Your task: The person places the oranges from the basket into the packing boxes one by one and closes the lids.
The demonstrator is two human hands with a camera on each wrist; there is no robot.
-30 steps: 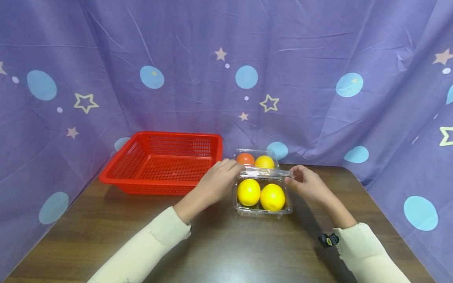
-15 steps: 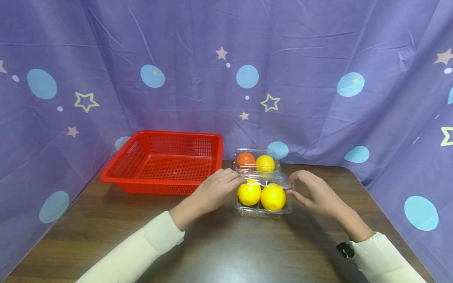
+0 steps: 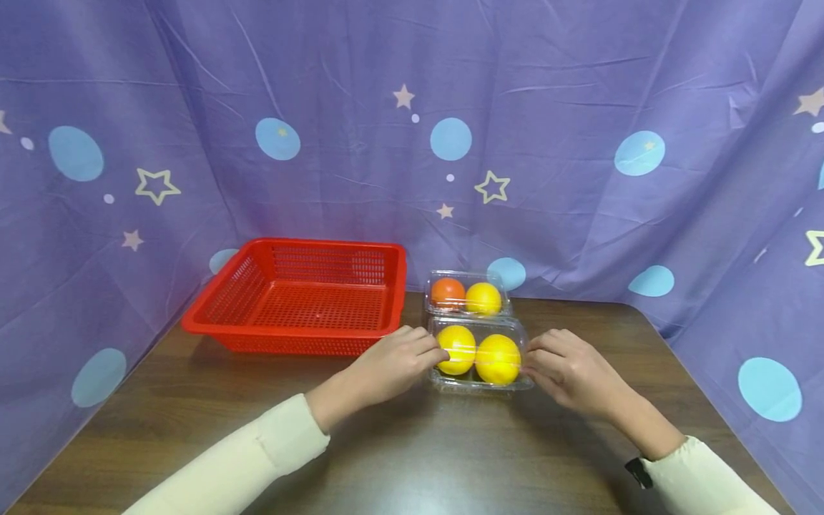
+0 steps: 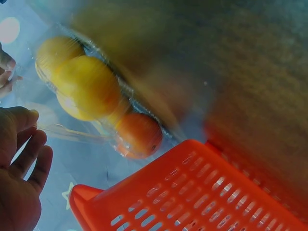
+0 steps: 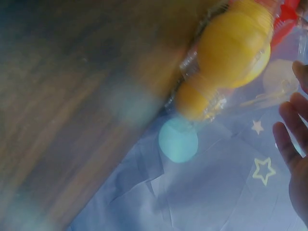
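A clear plastic box (image 3: 479,385) with two yellow fruits (image 3: 497,358) stands on the brown table, its clear lid down over them. My left hand (image 3: 430,352) touches the box's left side with lightly bent fingers. My right hand (image 3: 534,362) touches its right side, fingers nearly straight. In the left wrist view my left hand (image 4: 21,159) lies beside the clear plastic, next to the yellow fruits (image 4: 84,86). The right wrist view shows a yellow fruit (image 5: 233,48) in the box and my right hand (image 5: 293,139) spread close by.
Right behind the front box stands a second clear box (image 3: 466,275) with an orange-red fruit (image 3: 447,292) and a yellow one (image 3: 483,298). A red slotted basket (image 3: 302,297) sits to the left. Purple star-print cloth hangs round the table (image 3: 412,458).
The front box's lid, held up a second ago, has come down over the two yellow fruits. Both hands moved down and toward me with it, to the box's sides.
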